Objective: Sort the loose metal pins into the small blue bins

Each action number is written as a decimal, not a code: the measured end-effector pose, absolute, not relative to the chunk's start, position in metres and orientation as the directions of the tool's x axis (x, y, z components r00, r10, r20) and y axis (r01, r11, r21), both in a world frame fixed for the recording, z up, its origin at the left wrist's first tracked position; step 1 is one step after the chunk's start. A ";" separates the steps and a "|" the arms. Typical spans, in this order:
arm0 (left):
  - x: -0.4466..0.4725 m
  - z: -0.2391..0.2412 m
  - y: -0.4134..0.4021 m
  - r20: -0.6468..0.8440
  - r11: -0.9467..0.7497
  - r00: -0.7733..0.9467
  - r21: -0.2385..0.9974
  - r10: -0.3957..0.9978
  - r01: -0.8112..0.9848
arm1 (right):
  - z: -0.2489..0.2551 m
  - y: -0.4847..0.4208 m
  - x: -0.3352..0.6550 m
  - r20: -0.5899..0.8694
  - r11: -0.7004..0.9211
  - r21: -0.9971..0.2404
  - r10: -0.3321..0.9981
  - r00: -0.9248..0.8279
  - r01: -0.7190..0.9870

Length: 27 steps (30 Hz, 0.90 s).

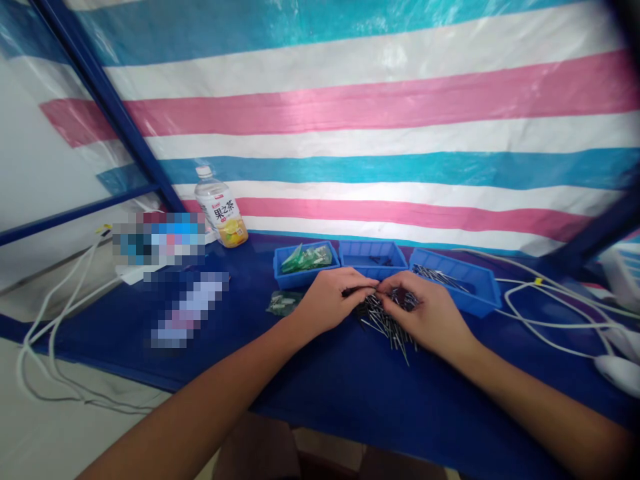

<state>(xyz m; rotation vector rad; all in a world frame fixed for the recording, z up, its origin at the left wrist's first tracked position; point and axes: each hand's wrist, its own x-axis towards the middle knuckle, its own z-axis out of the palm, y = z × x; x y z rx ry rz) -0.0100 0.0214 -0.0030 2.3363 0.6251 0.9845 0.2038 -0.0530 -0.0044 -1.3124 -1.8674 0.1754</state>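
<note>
My left hand [330, 298] and my right hand [429, 312] meet fingertip to fingertip, both pinched closed. Whatever lies between the fingertips is too small to make out. Right below them is a heap of thin dark metal pins [391, 325], strewn on the blue table. Behind my hands stand the blue bins in a row. In the left bin [278, 275] there are green-and-clear plastic packets [307, 259]. A few small dark pieces lie in the middle bin [353, 251]. Long metal pins [440, 277] rest in the right bin [481, 293].
A small clear packet [284, 303] lies left of my left wrist. Farther left stands a drink bottle [221, 208], near blurred items. White cables [555, 325] and a white rounded object [619, 375] are at the right. A striped plastic sheet [375, 120] hangs behind the blue table [345, 393].
</note>
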 end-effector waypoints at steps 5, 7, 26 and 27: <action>-0.009 -0.002 0.017 0.412 -0.650 0.629 0.732 0.660 0.203 | -0.004 -0.054 0.202 0.500 0.423 -0.586 0.860 -0.102 0.691; -0.009 0.000 0.015 0.386 -0.605 0.614 0.773 0.689 0.191 | -0.003 -0.054 0.203 0.498 0.428 -0.597 0.861 -0.105 0.679; -0.008 0.003 0.014 0.413 -0.575 0.545 0.802 0.730 0.161 | -0.007 -0.053 0.206 0.436 0.409 -0.723 0.895 -0.092 0.557; -0.008 0.003 0.014 0.403 -0.552 0.534 0.820 0.743 0.149 | -0.006 -0.054 0.206 0.423 0.391 -0.734 0.903 -0.077 0.556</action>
